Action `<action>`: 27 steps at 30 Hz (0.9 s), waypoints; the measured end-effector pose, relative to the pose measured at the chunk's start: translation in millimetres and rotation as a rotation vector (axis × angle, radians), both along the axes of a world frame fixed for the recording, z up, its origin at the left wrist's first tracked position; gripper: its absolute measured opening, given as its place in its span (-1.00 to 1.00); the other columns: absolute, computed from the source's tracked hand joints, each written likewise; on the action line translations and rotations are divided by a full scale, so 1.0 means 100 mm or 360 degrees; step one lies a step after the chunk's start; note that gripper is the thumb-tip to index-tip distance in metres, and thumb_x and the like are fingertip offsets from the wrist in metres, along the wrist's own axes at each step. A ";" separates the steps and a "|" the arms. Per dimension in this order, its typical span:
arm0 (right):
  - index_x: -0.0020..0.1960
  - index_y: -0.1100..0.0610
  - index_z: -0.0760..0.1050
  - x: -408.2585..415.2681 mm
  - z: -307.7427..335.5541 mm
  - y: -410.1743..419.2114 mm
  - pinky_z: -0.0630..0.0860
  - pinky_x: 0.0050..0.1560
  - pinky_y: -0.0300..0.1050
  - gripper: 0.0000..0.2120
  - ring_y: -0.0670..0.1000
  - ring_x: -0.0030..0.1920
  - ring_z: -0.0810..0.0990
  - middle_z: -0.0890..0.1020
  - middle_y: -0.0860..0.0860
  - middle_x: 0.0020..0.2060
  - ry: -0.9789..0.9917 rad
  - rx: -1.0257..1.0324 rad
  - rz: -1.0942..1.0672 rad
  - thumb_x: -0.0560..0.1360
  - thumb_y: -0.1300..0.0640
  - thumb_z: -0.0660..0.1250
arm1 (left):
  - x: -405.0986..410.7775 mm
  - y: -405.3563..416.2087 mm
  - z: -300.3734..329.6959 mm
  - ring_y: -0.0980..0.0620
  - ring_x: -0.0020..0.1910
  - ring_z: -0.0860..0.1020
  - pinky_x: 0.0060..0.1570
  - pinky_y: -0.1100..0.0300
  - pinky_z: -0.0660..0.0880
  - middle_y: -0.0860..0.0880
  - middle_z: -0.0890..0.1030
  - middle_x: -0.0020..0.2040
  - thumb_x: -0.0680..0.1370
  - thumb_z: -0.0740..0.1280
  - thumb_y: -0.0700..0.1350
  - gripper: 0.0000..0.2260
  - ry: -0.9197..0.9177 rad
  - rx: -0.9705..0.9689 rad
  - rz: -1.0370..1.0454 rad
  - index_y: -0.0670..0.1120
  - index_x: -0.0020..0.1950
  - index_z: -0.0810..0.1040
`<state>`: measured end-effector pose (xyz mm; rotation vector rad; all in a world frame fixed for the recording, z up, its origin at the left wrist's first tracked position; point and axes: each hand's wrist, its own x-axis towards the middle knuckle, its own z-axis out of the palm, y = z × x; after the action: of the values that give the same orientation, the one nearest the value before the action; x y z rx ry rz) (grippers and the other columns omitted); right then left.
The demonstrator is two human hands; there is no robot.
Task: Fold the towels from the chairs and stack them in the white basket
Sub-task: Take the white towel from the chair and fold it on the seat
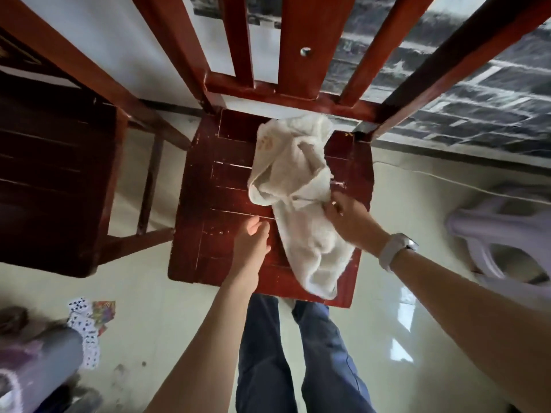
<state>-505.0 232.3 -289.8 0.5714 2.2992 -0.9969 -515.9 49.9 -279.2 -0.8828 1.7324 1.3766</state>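
A crumpled cream towel (293,186) lies on the seat of a red-brown wooden chair (220,186), running from the backrest to the seat's front right corner. My right hand (347,217), with a white watch on its wrist, grips the towel at its right edge near the middle. My left hand (252,242) hovers over the seat just left of the towel, its fingers relaxed and holding nothing. No white basket is in view.
A second dark wooden chair (56,180) stands to the left. A pale plastic stool (501,239) is at the right. Playing cards (88,326) lie scattered on the tiled floor at lower left. My legs stand right in front of the chair.
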 end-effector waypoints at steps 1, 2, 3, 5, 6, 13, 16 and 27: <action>-0.19 0.21 0.38 0.07 0.11 -0.06 0.32 -0.37 -0.16 -0.80 -0.03 -0.42 0.41 0.43 0.03 -0.43 -0.0021 -0.0176 -0.0158 0.57 0.16 0.14 | 0.02 -0.02 0.02 -0.03 0.28 0.44 0.20 0.08 0.43 -0.09 0.42 0.34 0.58 0.21 -0.09 -0.61 -0.0090 0.0024 0.0041 -0.10 0.40 0.30; -0.20 0.24 0.39 0.14 0.21 -0.11 0.31 -0.40 -0.20 -0.78 -0.09 -0.43 0.38 0.42 0.05 -0.41 -0.0020 -0.0296 -0.0342 0.58 0.17 0.13 | 0.05 -0.04 0.02 -0.04 0.27 0.44 0.21 0.07 0.43 -0.09 0.43 0.32 0.57 0.22 -0.06 -0.60 -0.0184 0.0057 0.0062 -0.08 0.40 0.30; -0.15 0.27 0.44 0.23 0.28 -0.15 0.34 -0.35 -0.20 -0.76 -0.08 -0.37 0.40 0.45 0.09 -0.34 -0.0009 -0.0370 -0.0583 0.58 0.16 0.12 | 0.09 -0.05 0.03 -0.04 0.24 0.46 0.21 0.06 0.43 -0.09 0.47 0.29 0.56 0.24 -0.04 -0.61 -0.0279 0.0088 0.0061 -0.07 0.37 0.33; -0.09 0.17 0.51 0.42 0.38 -0.17 0.44 -0.16 -0.10 -0.72 0.02 -0.20 0.48 0.52 0.11 -0.21 -0.0059 -0.0492 -0.1113 0.60 0.06 0.10 | 0.16 -0.04 0.06 -0.01 0.12 0.53 0.14 0.07 0.48 -0.06 0.56 0.15 0.55 0.25 0.00 -0.68 -0.0425 0.0162 0.0036 -0.06 0.28 0.42; -0.09 0.10 0.52 0.50 0.42 -0.18 0.48 -0.07 -0.05 -0.71 0.05 -0.13 0.52 0.56 0.09 -0.17 -0.0100 -0.0598 -0.1319 0.59 -0.02 0.10 | 0.17 -0.03 0.07 0.02 0.03 0.54 0.04 0.12 0.49 -0.04 0.58 0.05 0.55 0.25 0.00 -0.70 -0.0423 0.0129 -0.0043 -0.08 0.24 0.44; 0.07 0.04 0.43 0.71 0.36 -0.15 0.55 -0.25 -0.25 -0.77 -0.05 -0.23 0.57 0.60 0.02 -0.16 -0.0153 -0.0530 -0.1251 0.48 -0.03 0.30 | 0.01 0.18 -0.24 -0.04 0.00 0.51 -0.12 0.16 0.35 -0.12 0.54 0.00 0.54 0.26 -0.08 -0.81 -0.0362 0.0016 -0.0268 -0.13 0.09 0.50; -0.12 0.23 0.48 0.70 0.20 -0.09 0.35 -0.36 -0.13 -0.80 0.04 -0.35 0.43 0.50 0.07 -0.34 -0.0289 -0.0154 -0.0944 0.52 0.09 0.25 | 0.03 0.29 -0.36 0.00 -0.35 0.40 -0.39 0.19 0.24 -0.08 0.43 -0.37 0.51 0.30 -0.08 -0.71 -0.0248 -0.0208 -0.0422 -0.15 -0.37 0.38; 0.33 0.20 0.29 1.12 -0.15 0.29 0.45 -0.03 -0.09 -0.56 0.17 0.09 0.52 0.51 0.18 0.21 -0.0530 -0.0067 -0.0949 0.48 0.23 0.26 | 0.18 0.30 -0.33 0.03 -0.10 0.49 -0.10 0.16 0.44 -0.04 0.52 -0.03 0.56 0.19 -0.14 -0.81 0.0044 -0.0351 -0.0458 -0.15 0.11 0.50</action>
<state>-393.4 261.1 -304.8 1.3442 1.8368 -1.1031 -498.4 79.8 -312.6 -0.6979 1.9719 1.0286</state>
